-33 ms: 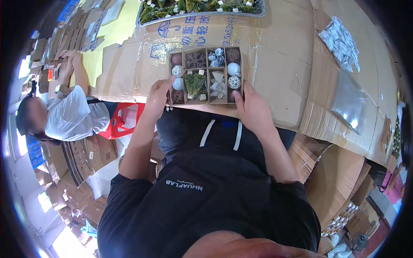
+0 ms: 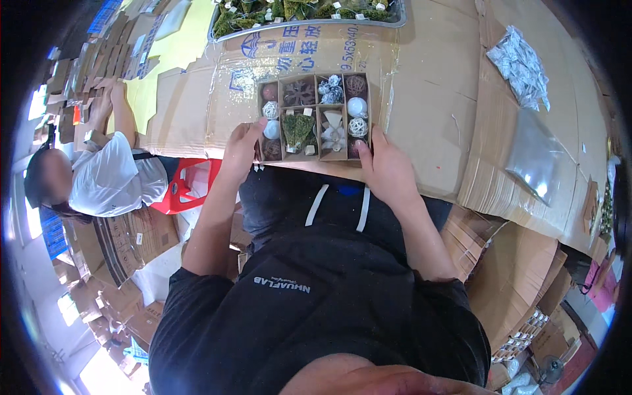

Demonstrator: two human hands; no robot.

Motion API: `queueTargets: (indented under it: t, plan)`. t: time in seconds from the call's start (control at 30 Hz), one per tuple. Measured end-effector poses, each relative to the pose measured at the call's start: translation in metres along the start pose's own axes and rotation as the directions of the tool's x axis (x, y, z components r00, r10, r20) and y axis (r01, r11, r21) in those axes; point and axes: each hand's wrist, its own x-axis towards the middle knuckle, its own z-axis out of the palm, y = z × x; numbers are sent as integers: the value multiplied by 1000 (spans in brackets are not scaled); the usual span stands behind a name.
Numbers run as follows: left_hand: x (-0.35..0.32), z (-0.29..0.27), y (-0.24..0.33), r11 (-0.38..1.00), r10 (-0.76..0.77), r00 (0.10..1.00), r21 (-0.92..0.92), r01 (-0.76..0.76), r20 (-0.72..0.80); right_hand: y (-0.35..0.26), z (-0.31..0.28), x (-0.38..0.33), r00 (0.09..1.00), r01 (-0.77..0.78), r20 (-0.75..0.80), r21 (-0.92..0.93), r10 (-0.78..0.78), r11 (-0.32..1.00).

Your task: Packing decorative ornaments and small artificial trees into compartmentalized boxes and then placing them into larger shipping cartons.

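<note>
A divided cardboard box [image 2: 320, 133] lies at the table's near edge, held between my two hands. My left hand [image 2: 242, 150] grips its left side, thumb over the rim near a white ball [image 2: 272, 130]. My right hand [image 2: 390, 168] grips its right side, thumb beside the lower right compartment. The outer columns hold brown, white and woven balls [image 2: 358, 127]. In the middle compartments are a brown snowflake [image 2: 299, 93], frosted pine cones [image 2: 331, 89], a green mossy tree-shaped ornament [image 2: 299, 131] and a pale flower-like ornament [image 2: 334, 133].
Beyond the box stands a metal tray [image 2: 309, 25] of mossy ornaments. A crumpled silvery sheet [image 2: 519, 66] and a clear plastic bag [image 2: 536, 158] lie right on the cardboard-covered table [image 2: 434, 85]. At left, a person in white [image 2: 118, 174] works beside a red stool [image 2: 191, 187].
</note>
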Motion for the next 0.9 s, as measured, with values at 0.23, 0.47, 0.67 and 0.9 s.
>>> queueTargets:
  t: [0.23,0.47,0.67,0.9]
  plan:
    - [6,-1,8,950,65,998,308,-58,-13,5,10,-1,997,17,-73,-5,-17,1000]
    - [21,-2,23,814,244,969,551,-185,-34,3,12,0,995,-44,-86,6,45,999]
    - [48,-4,39,879,257,966,417,-229,-11,9,11,4,997,-65,-48,20,66,998]
    - [48,32,24,605,593,796,718,-344,-118,6,10,6,993,-76,-91,63,81,995]
